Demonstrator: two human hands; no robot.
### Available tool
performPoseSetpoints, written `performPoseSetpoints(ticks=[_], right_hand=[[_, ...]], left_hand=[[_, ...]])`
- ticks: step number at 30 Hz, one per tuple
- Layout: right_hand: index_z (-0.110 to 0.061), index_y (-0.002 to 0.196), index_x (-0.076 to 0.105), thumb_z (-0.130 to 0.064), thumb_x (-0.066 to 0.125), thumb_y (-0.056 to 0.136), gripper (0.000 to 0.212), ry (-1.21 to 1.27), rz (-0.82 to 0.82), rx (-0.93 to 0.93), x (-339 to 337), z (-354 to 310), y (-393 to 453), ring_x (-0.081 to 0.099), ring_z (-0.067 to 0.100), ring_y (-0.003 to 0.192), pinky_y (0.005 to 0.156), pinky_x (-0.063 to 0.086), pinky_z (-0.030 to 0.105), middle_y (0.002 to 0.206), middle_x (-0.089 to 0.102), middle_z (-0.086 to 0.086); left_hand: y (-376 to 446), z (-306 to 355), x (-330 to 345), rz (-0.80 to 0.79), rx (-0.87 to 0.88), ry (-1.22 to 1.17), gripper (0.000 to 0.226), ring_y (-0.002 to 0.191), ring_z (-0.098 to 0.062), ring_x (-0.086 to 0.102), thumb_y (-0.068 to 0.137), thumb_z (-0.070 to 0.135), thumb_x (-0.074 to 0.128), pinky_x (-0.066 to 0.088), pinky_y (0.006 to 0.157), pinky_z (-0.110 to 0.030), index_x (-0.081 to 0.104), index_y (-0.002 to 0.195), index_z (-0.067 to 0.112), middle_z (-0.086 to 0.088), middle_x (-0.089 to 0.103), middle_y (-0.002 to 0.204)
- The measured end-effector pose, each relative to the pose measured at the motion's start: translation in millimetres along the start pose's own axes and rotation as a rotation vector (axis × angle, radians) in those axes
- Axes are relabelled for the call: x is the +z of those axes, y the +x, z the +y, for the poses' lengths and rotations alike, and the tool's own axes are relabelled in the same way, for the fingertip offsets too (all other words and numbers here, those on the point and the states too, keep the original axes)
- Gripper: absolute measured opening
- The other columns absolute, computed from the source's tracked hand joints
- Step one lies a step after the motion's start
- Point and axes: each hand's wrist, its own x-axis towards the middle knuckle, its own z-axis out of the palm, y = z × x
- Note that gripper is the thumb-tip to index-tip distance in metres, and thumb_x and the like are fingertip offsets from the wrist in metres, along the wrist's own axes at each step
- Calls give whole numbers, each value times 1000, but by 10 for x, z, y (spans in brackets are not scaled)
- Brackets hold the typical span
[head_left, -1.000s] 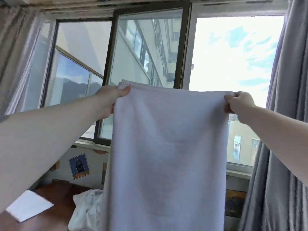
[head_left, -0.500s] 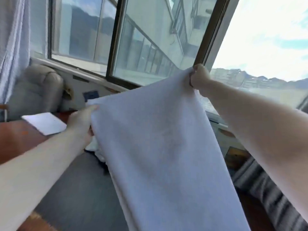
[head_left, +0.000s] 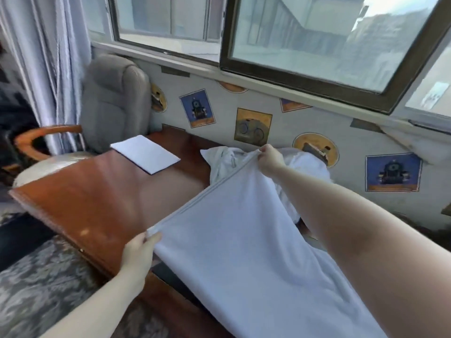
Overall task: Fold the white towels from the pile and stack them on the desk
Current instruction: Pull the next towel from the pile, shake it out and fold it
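Note:
A white towel [head_left: 244,245] is stretched out over the right part of the wooden desk [head_left: 97,198]. My left hand [head_left: 140,254] pinches its near corner at the desk's front edge. Farther back, my right hand [head_left: 271,158] pinches the far corner, just above the crumpled pile of white towels [head_left: 224,159] lying against the wall. One folded white towel [head_left: 145,153] lies flat at the desk's far left. The towel's lower end runs out of view at the bottom right.
A grey padded chair [head_left: 114,98] with a wooden arm stands left of the desk by a pale curtain [head_left: 51,57]. The wall with picture stickers and a window sill borders the desk's far side. Patterned carpet [head_left: 36,284] lies at the lower left.
The towel has come down from in front of the window to over the desk. Both hands still hold its corners, and my view has dropped toward the desk.

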Motion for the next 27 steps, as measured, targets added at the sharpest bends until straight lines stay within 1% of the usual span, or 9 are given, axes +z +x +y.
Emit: performPoseSetpoints(ticks=[2,4,7,10,14,19,22,25,27], right_hand=[[-5,131,50,-15,38,102,33,-30,-33,0,304,-247,150,52,34,116,84,39,32,132,55,18],[-4,136,49,-13,39,102,36,-75,-79,-9,593,-432,249,49,34,125,93,40,32,137,53,17],[-4,134,55,-12,39,102,36,-140,-141,-44,981,-645,437,48,33,126,93,39,31,138,54,15],[-4,125,63,-9,41,100,33,-234,-208,-143,1326,-837,665,49,35,122,100,41,38,128,60,16],[-13,127,63,-12,49,99,32,-294,-261,-239,1838,-1115,1017,53,31,118,80,35,27,125,63,10],[-16,123,65,-4,47,95,36,-283,-362,-226,2592,-1507,1442,59,33,109,84,50,33,123,63,10],[-17,123,64,1,45,92,41,-318,-375,-186,3010,-1709,1599,59,35,107,80,48,32,121,61,12],[-13,125,62,6,45,90,43,-376,-391,-146,3377,-1851,1646,58,36,112,88,50,35,125,59,14],[-7,118,63,9,46,87,39,-387,-393,-115,3561,-1924,1671,59,36,109,80,47,32,121,60,14]], left_hand=[[297,53,-293,-58,23,152,23,82,-28,66,94,16,61,58,62,-36,64,76,2,-11,69,81],[588,58,-522,-91,3,265,25,83,-29,65,94,15,60,60,68,-41,64,72,7,-11,66,78],[991,23,-781,-86,-42,303,19,83,-29,63,92,12,60,61,71,-45,66,74,7,-12,63,79],[1375,-6,-1003,-78,-64,402,18,84,-30,63,91,16,59,61,68,-44,69,79,8,-14,64,86],[1870,37,-1305,-110,-54,611,22,73,-27,60,91,18,54,59,55,-36,64,83,0,-11,58,75],[2456,268,-1605,-208,-89,887,20,52,-16,49,85,17,53,49,49,-29,50,66,10,1,46,58],[2810,448,-1645,-329,-142,959,26,46,-15,45,79,6,51,41,43,-24,39,58,15,6,40,51],[3064,577,-1675,-469,-290,981,13,55,-20,53,76,5,46,48,47,-25,51,66,11,-2,55,64],[3188,652,-1730,-607,-379,1007,16,57,-20,58,66,9,46,52,51,-27,61,72,11,-4,61,69]])
